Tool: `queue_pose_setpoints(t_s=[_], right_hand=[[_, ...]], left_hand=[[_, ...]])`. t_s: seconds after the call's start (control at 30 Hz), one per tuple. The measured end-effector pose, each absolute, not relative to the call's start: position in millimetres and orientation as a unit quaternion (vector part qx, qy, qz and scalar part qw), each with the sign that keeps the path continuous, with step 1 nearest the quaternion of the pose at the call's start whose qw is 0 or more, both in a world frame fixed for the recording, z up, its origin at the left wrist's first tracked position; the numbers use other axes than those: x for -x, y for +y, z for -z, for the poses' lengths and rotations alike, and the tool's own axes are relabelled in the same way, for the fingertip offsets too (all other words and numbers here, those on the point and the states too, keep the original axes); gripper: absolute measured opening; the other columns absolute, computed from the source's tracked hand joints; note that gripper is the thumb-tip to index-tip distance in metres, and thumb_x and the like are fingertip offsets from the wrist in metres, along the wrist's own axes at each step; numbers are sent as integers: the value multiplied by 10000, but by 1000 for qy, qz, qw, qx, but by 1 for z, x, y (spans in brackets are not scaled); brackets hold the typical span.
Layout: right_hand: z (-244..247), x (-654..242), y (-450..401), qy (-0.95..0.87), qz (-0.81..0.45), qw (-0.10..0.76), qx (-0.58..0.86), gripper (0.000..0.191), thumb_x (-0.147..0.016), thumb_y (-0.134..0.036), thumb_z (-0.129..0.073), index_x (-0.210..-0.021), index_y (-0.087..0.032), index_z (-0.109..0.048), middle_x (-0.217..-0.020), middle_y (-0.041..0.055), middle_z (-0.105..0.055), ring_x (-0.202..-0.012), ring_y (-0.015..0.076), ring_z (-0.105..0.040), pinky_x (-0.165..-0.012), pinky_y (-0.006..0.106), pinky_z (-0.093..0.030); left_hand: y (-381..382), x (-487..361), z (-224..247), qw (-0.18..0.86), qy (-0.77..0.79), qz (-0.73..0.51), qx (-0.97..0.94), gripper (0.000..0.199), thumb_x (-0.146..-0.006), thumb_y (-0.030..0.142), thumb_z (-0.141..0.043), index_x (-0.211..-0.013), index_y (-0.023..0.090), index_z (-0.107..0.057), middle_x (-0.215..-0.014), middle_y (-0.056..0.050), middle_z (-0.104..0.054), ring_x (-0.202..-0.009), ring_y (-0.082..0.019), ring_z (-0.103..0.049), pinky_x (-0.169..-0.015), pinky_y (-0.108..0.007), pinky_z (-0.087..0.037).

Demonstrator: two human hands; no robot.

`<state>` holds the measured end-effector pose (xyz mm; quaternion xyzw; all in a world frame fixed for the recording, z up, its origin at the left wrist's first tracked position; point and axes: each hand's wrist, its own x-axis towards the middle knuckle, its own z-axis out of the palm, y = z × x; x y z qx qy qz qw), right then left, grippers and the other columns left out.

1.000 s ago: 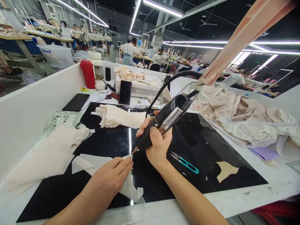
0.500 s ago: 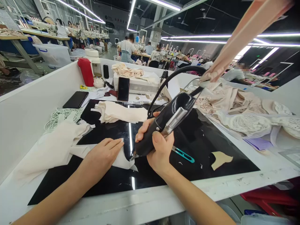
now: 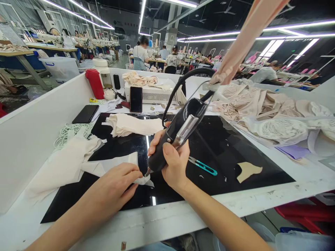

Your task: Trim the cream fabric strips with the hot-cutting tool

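Right hand (image 3: 174, 164) clasps a black tool (image 3: 175, 130), left hand (image 3: 119, 184) half-curled on fabric (image 3: 128, 159), its grip and wall lettering (image 3: 136, 25) unclear.

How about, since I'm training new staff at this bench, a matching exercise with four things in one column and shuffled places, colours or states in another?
Things
1. Thread snips
2. Tumbler
3. Corded handheld tool
4. Smartphone

Places, colours or states
A. Gripped in the right hand
B. Upright before the white vented box
C. Lying on the black mat
D. Red

Right pairs: 1-C, 2-D, 3-A, 4-B
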<state>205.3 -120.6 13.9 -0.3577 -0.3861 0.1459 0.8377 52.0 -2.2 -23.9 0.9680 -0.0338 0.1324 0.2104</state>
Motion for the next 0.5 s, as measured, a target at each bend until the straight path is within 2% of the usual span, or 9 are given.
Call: queue_pose_setpoints(t_s=[0.1, 0.17, 0.27, 0.37, 0.5], right_hand=[[-11, -203, -115, -386, -152, 834, 363, 344, -888, -450, -770, -1040, -269, -520, -808, -58, -637, -606, 108, -598, -590, 262, -519], [-8, -202, -114, -389, -150, 834, 362, 345, -886, -443, -774, -1042, -268, -522, -826, -53, -646, -608, 100, -599, -592, 256, -525], [-5, -203, -120, -396, -152, 834, 353, 309, -908, -395, -759, -1065, -269, -525, -837, -48, -649, -609, 95, -593, -577, 247, -514], [-5, -206, -133, -400, -150, 834, 349, 292, -922, -361, -747, -1099, -276, -531, -849, -44, -647, -628, 99, -602, -579, 248, -508], [-6, -211, -148, -396, -140, 830, 366, 388, -917, -399, -749, -1218, -290, -529, -853, -42, -642, -624, 112, -604, -594, 272, -514]], left_hand=[[-7, -55, 28, 212, -42, -114, -970, 216, -1025, 142, -492, -1160, 222, -641, -1170, -64, -673, -1056, -213, -662, -936, -366, -561], [-8, -59, 30, 199, -48, -118, -972, 170, -1053, 169, -487, -1082, 208, -650, -1072, -56, -677, -969, -209, -660, -892, -365, -555], [-8, -63, 28, 192, -53, -134, -971, 222, -1075, 174, -450, -968, 197, -643, -945, -31, -657, -856, -191, -640, -805, -340, -529], [-8, -64, 23, 211, -20, -161, -964, 208, -1068, 164, -455, -956, 193, -628, -934, -17, -636, -847, -176, -632, -770, -314, -501], [-9, -64, 23, 199, 17, -191, -961, 194, -1074, 174, -456, -971, 186, -620, -945, -18, -628, -859, -178, -634, -782, -321, -494]])
